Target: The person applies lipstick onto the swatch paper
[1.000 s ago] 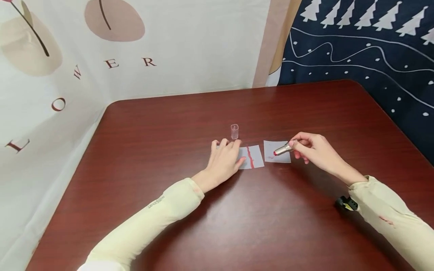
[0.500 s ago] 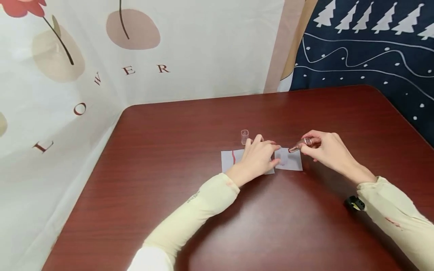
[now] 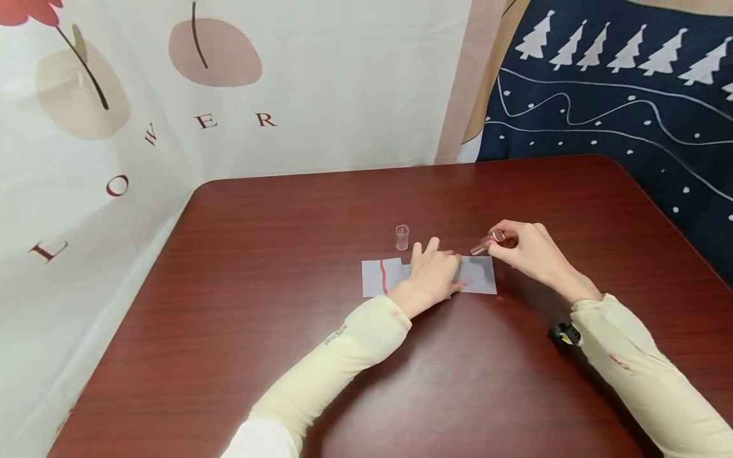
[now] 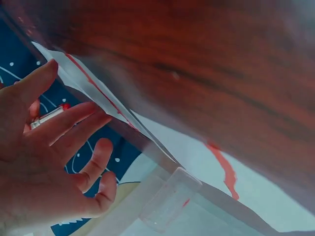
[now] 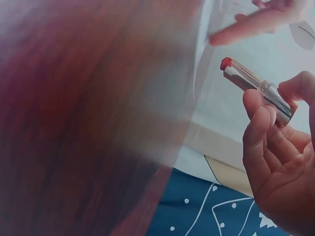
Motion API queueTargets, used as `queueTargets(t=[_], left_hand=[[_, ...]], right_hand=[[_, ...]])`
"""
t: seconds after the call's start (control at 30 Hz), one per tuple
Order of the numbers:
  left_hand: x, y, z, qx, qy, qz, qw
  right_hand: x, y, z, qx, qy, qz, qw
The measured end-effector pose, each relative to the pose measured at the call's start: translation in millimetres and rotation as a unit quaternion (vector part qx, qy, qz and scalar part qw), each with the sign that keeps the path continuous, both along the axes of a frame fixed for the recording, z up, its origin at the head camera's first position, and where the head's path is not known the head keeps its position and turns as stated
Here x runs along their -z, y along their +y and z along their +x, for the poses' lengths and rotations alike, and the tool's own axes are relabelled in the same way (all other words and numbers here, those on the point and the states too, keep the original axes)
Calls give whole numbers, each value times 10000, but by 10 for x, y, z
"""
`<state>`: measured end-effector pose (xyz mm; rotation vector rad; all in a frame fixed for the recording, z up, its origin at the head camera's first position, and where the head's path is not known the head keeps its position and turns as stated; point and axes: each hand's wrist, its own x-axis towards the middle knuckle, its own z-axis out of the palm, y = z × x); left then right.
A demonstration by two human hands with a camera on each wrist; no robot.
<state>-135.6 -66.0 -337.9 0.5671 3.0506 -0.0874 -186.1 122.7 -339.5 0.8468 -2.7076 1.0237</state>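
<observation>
My right hand [image 3: 532, 257] pinches a silver-cased lipstick [image 5: 256, 88] between thumb and fingers, its red tip pointing left. In the head view the lipstick is at the back edge of a small white paper [image 3: 480, 277]. My left hand [image 3: 431, 273] lies with spread fingers over the papers, hiding part of them. To its left, a paper [image 3: 372, 278] bears a red stroke. The left wrist view shows a red stroke on each of two stretches of paper [image 4: 88, 91]. A clear lipstick cap [image 3: 403, 237] stands behind the papers.
The papers lie on a brown wooden table [image 3: 286, 242]. A white cloth with printed letters [image 3: 343, 83] hangs behind it, and a navy cloth with white trees [image 3: 601, 108] hangs at the right. A small black device [image 3: 565, 334] sits at my right wrist.
My left hand has slid right, from the left part of the papers toward the right-hand one. The lipstick has gone from over the right-hand paper to its back edge. The head view has shifted slightly.
</observation>
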Motion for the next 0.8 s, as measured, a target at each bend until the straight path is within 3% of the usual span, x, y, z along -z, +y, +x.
queueTargets(t=[0.23, 0.57, 0.8], left_hand=[[42, -23, -37, 54, 132, 149, 9998], [112, -71, 29, -37, 316, 44, 9995], [112, 19, -35, 114, 424, 115, 9990]], right_hand=[[1, 5, -54, 6, -61, 37, 10000], [26, -86, -85, -357, -12, 230, 9991], [43, 3, -110, -390, 112, 292, 9987]])
